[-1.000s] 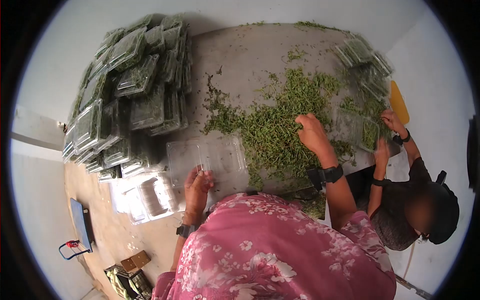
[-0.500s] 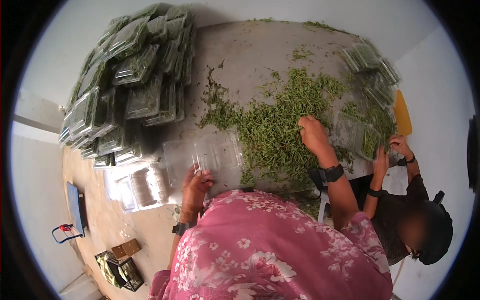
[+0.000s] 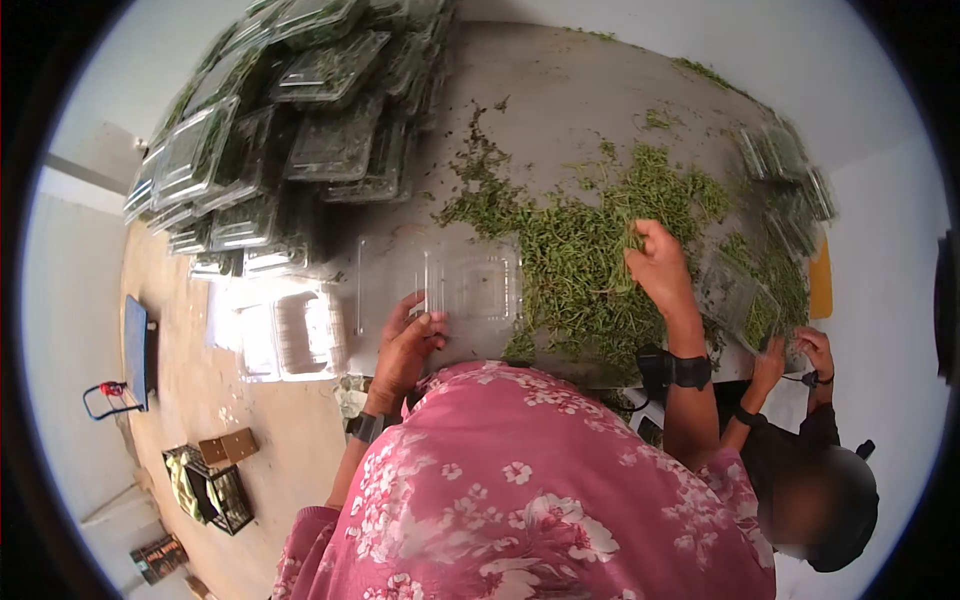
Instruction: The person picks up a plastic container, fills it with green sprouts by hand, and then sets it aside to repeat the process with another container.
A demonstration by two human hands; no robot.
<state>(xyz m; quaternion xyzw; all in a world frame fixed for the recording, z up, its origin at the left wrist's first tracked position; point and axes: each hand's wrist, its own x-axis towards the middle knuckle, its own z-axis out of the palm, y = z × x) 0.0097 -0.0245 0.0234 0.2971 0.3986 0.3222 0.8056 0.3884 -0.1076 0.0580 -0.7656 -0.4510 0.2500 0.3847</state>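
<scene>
My left hand (image 3: pixel 408 345) grips the near edge of an open clear plastic clamshell container (image 3: pixel 485 285), its thumb and fingers closed about the rim. The container lies unfolded on the table, with no greens seen inside. To its right spreads a pile of green leafy sprigs (image 3: pixel 590 265). Over that pile my right hand (image 3: pixel 660 265) is closed, its fingers curled in at the greens and pinching some sprigs. The fingertips are partly hidden.
Filled clamshells (image 3: pixel 330 140) are stacked high at the left. Empty containers (image 3: pixel 290 330) stand below them. At right, a co-worker (image 3: pixel 825 500) handles another clamshell (image 3: pixel 738 297), near more filled packs (image 3: pixel 775 155) and a yellow board (image 3: pixel 820 280). A trolley (image 3: pixel 138 350) and crate (image 3: pixel 210 490) are on the floor.
The view has shifted, so the table's contents appear farther right. My left hand stays at the container's near edge, and my right hand remains closed at the pile.
</scene>
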